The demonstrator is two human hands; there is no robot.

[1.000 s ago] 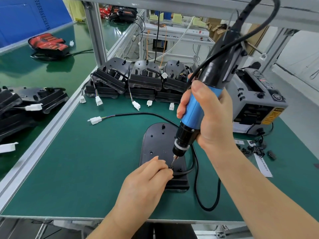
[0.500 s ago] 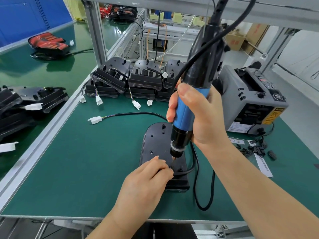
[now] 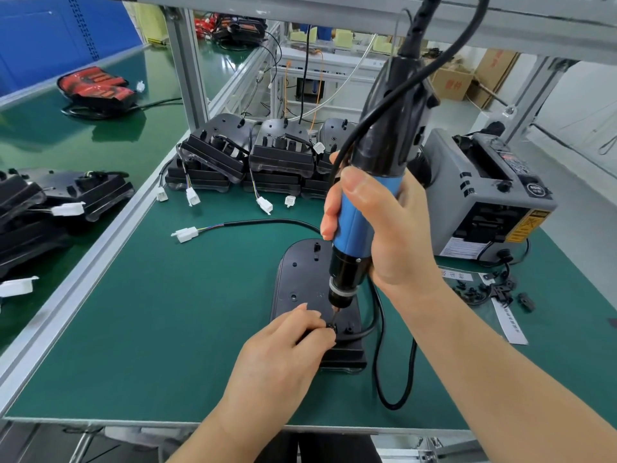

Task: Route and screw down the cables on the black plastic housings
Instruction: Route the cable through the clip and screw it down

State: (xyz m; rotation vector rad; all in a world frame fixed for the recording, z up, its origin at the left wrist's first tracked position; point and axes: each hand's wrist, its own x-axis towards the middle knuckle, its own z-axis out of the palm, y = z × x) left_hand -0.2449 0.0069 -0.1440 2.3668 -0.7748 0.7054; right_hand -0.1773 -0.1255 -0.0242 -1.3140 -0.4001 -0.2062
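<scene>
Head view: right hand (image 3: 397, 235) grips the screwdriver (image 3: 354, 225), bit on the black housing (image 3: 297, 279) on the desk (image 3: 160, 329); left hand (image 3: 283, 355) pinches a black part (image 3: 331, 327) at its 6 o'clock end, cable (image 3: 260, 222) exiting toward 3 o'clock.

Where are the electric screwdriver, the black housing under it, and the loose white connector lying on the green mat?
electric screwdriver (image 3: 354, 227): head view, on its blue grip.
black housing (image 3: 295, 279): head view, on its bare top face.
white connector (image 3: 184, 234): head view, on the plug body.
</scene>
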